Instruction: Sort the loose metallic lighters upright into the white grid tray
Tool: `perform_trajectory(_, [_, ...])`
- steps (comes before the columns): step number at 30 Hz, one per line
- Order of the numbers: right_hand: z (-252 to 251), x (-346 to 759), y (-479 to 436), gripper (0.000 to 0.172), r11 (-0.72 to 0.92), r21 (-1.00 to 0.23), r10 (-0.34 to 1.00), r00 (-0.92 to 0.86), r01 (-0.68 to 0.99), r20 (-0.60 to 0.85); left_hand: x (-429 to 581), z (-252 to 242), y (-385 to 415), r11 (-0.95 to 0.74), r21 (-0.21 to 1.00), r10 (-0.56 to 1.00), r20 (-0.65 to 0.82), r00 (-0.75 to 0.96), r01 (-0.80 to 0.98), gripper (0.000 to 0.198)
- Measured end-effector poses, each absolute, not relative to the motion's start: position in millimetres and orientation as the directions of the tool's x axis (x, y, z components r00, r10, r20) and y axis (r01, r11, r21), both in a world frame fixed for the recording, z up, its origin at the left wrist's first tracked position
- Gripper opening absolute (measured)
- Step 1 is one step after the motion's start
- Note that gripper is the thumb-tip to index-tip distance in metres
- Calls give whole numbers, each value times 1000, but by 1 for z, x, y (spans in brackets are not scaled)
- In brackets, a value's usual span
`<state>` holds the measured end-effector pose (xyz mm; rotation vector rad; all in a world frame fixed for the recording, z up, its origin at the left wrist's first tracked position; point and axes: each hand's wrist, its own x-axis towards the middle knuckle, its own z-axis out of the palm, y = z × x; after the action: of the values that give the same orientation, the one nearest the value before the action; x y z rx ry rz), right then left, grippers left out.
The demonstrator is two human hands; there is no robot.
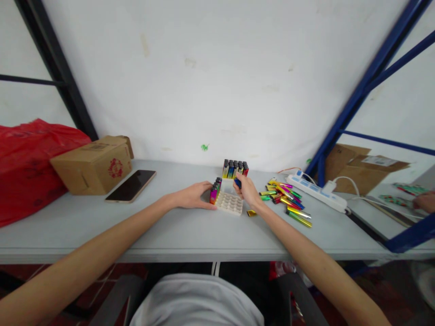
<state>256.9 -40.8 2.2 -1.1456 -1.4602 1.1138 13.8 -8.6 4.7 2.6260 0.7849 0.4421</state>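
A white tray [230, 203] with rows of round pockets lies on the table in front of me. Along its left side stands a row of pink and purple lighters [214, 194] with black tops. My left hand [194, 195] grips that left end, thumb at the near corner and fingers at the far one. Over the tray's right side, my right hand [248, 190] is closed around a blue lighter [238, 183], mostly hidden by the fingers. Behind the tray, a block of upright lighters [235, 169] stands close to the wall.
Loose shiny lighters [283, 194] lie piled right of my right hand, a gold one [251, 213] apart. Beyond is a white power strip [317, 192]. At left are a phone [131, 186], a cardboard box [91, 165] and a red bag [37, 163]. Another person's hand [426, 201] shows far right.
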Motion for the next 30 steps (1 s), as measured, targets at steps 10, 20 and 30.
perform_trajectory(10, [-1, 257, -40, 62, 189, -977, 978, -108, 100, 178, 14, 4, -9, -781, 417, 577, 193, 794, 465, 78])
perform_trajectory(20, [0, 256, -43, 35, 514, -784, 857, -174, 348, 485, 14, 4, -9, -786, 444, 556, 207, 805, 429, 74])
perform_trajectory(30, [-7, 255, -43, 22, 534, -686, 840, -217, 495, 497, 14, 3, -9, -779, 449, 565, 202, 800, 437, 74])
